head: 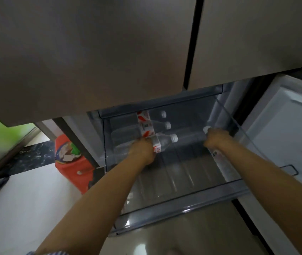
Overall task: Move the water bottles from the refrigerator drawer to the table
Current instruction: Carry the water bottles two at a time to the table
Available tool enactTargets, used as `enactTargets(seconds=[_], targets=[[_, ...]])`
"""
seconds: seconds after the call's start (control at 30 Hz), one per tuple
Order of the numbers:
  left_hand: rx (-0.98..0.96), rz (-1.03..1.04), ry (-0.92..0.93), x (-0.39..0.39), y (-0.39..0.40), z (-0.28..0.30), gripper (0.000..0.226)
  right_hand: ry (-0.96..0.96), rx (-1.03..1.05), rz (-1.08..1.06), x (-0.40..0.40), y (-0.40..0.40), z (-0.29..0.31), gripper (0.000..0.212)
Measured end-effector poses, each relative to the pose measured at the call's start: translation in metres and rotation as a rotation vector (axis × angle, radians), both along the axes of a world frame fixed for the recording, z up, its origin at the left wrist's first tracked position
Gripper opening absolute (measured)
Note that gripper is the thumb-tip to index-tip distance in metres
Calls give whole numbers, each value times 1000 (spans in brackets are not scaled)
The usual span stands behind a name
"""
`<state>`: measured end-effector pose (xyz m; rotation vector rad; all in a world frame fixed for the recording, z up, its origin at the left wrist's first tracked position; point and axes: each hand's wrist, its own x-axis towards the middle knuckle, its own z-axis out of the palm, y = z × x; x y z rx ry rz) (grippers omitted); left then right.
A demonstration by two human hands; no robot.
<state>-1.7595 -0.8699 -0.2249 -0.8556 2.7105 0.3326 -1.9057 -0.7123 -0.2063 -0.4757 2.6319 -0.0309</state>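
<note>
The left hand (143, 150) grips the near bottle (162, 142) lying in the drawer (181, 203); the right hand (215, 139) seems closed round another bottle (220, 159) by the right wall. Two bottles (157, 120) lie farther back. Wet plastic could slip on lifting.

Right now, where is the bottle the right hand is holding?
In the head view it lies along the drawer's right wall, under the right hand, apart from the three bottles lying at the back left.
</note>
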Motion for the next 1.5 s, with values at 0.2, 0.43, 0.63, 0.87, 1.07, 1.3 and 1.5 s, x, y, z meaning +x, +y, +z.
enactTargets(seconds=[0.2, 0.43, 0.63, 0.87, 1.07, 1.3, 1.5], targets=[[-93, -97, 2, -7, -24, -24, 72, 42, 55, -77, -11, -13, -21, 59], [-242, -405, -247, -7, -4, -11, 90, 171, 57, -93, -2, -19, -22, 41], [126, -79, -231, 13, 0, -19, 97, -60, -249, -83, 6, -21, -24, 22], [193, -2, 41, 20, -9, -29, 80, -88, -198, 116, 8, -24, -26, 64], [453, 64, 256, 11, -14, -37, 64, -442, -53, 334, 27, -34, -26, 92], [407, 55, 118, 9, -30, -32, 37, -337, -62, 309, 19, -34, -28, 57], [255, 191, 35, 12, -33, -35, 30, -90, -6, 493, 25, -36, -35, 62]])
